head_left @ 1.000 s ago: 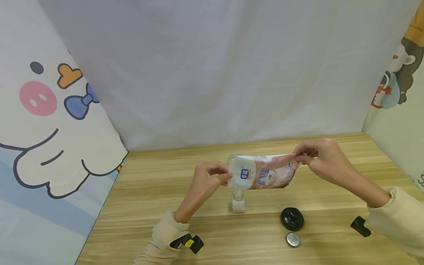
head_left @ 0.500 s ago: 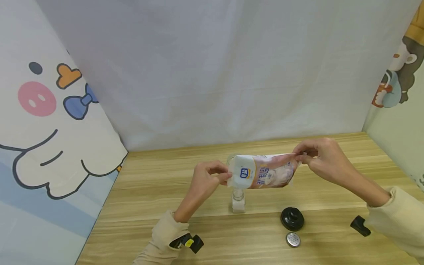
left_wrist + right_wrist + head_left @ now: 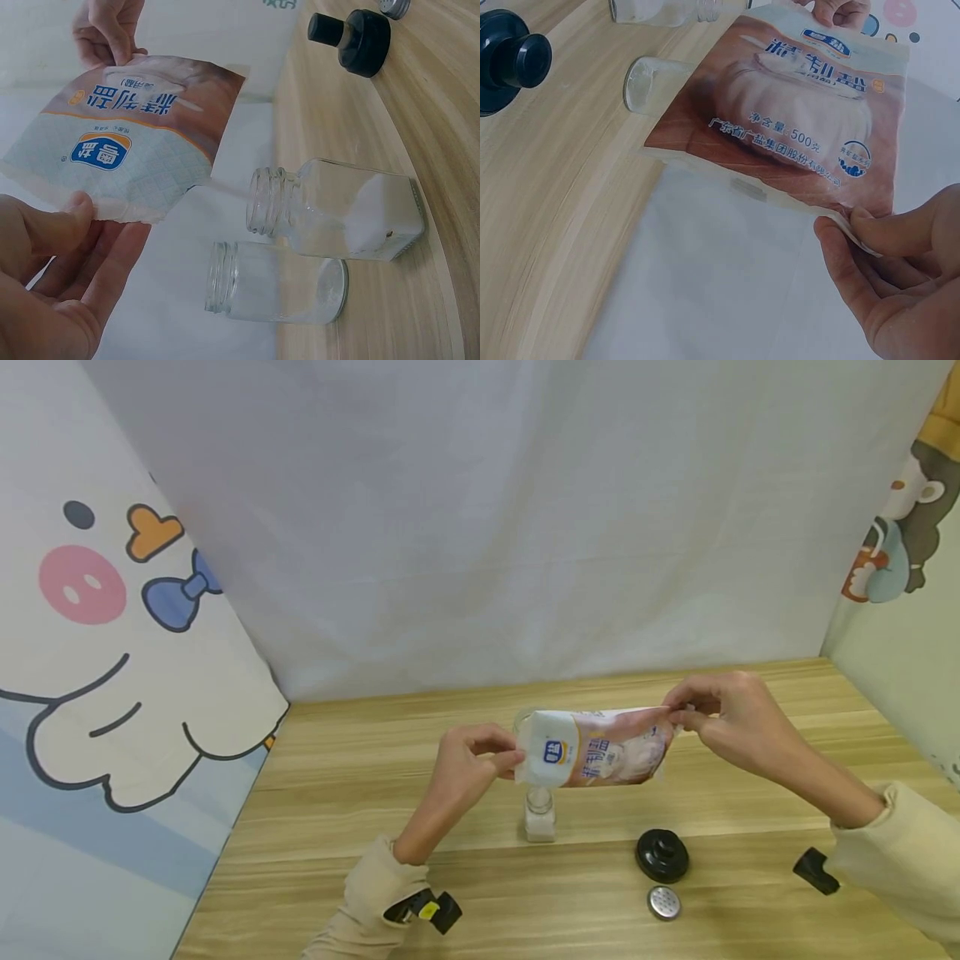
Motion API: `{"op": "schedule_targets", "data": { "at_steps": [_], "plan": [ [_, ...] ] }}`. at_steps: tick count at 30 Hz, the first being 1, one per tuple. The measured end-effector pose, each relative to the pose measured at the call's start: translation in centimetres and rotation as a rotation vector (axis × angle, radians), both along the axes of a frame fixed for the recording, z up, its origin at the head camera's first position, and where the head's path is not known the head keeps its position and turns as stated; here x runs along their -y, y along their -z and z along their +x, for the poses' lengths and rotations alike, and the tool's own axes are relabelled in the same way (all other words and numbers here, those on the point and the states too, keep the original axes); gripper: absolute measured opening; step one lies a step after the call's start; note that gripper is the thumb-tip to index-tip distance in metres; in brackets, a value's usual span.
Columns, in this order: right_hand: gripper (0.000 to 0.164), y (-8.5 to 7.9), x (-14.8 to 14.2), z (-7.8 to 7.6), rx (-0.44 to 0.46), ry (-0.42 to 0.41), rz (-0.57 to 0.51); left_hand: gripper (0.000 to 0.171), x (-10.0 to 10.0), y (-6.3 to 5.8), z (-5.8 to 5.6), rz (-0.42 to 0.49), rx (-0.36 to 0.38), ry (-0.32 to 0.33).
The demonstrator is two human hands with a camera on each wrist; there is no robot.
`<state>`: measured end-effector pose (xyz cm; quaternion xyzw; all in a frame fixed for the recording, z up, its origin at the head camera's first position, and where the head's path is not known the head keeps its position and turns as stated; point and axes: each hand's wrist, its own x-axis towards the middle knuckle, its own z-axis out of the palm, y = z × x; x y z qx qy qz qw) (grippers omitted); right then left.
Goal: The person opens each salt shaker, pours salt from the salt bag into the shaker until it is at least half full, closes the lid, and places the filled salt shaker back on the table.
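Note:
A printed plastic salt bag (image 3: 618, 750) is held sideways above the table between both hands. My left hand (image 3: 468, 770) pinches its pale end between thumb and fingers. At the brown end, my right hand (image 3: 738, 720) grips a corner, higher than the left. In the left wrist view, a thin white stream of salt (image 3: 223, 189) runs from the bag's cut corner to the mouth of a square glass jar (image 3: 319, 199). White salt (image 3: 375, 214) fills the lower part of that jar. Beside it stands a round glass jar (image 3: 274, 281), mostly hidden behind the bag in the head view.
On the wooden table (image 3: 360, 793), a black knobbed lid (image 3: 662, 856) lies right of the jars. A perforated metal shaker cap (image 3: 663, 902) sits just in front of it. A grey-white cloth (image 3: 480, 543) hangs behind the table, with cartoon-printed panels at both sides.
Both hands hold the bag nearly still, with only a very slight shift in its tilt. The jars, lid and cap stay where they were.

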<state>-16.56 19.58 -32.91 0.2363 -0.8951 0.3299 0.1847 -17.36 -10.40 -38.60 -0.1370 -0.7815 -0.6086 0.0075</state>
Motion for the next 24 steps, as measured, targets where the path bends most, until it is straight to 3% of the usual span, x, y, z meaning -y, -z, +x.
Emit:
{"op": "schedule_targets", "data": {
  "at_steps": [24],
  "plan": [
    [0.024,-0.01,0.08,0.0,-0.018,-0.002,-0.002,0.004,0.05,0.19,-0.07,0.024,-0.028,0.023]
  ]
}}
